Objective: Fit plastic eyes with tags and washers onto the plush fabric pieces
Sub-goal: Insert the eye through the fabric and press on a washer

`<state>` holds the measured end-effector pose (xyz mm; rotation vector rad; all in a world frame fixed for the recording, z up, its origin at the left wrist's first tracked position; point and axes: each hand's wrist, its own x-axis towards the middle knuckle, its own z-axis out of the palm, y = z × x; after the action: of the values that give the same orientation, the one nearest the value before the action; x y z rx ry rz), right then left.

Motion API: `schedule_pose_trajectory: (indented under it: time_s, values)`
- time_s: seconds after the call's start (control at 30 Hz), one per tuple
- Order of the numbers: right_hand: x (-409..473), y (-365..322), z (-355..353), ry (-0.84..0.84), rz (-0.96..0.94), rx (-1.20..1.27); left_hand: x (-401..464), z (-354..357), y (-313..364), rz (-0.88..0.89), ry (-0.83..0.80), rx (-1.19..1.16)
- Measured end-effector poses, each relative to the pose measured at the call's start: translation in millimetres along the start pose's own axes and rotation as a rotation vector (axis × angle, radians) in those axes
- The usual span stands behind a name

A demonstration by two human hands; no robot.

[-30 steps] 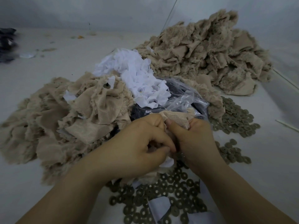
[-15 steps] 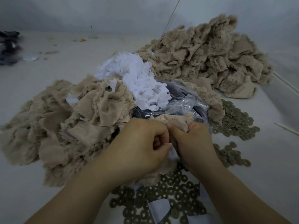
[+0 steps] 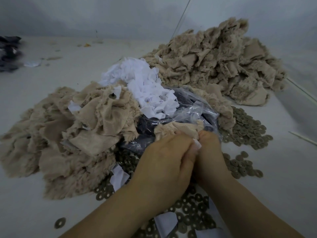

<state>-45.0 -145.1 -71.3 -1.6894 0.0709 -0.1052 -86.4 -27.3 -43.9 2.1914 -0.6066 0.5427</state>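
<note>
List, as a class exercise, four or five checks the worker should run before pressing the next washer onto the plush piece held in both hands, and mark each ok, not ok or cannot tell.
1. Plush piece held in both hands: ok; the left hand and right hand both have a grip on it.
2. White tag at the work point: ok; it shows between the fingertips.
3. Eye post through the fabric: cannot tell; the hands hide it.
4. Washers on hand: ok; heaps lie right of and below the hands.
5. Spare tags available: ok; a white pile lies beyond the clear bag.
</note>
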Motion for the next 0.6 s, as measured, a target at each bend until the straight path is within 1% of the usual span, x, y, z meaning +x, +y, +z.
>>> schedule_pose_trajectory:
  time_s: [0.07,0.13,0.17,0.23,0.3,0.37,0.53,0.6]
  values:
    - [0,1,-1,-0.007,-0.002,-0.058,6,-8,-4,-0.103,-0.040,-0.114]
    - [1,2,0,-0.024,0.013,-0.071,12,-13,-10,-0.224,-0.142,-0.211]
    - [0,3,1,-0.029,0.010,-0.039,14,-16,-12,-0.263,-0.193,-0.245]
    - [0,5,3,-0.024,-0.005,-0.050,17,-21,-17,-0.274,-0.266,-0.315]
    - [1,5,1,-0.038,-0.023,-0.086,19,-23,-20,-0.251,-0.301,-0.331]
    - [2,4,1,-0.044,-0.020,-0.098,20,-24,-21,-0.244,-0.294,-0.297]
    - [1,3,2,-0.028,-0.037,-0.127,27,-27,-19,-0.248,-0.294,-0.294]
    - [1,2,2,-0.028,-0.032,-0.094,30,-30,-19,-0.263,-0.300,-0.305]
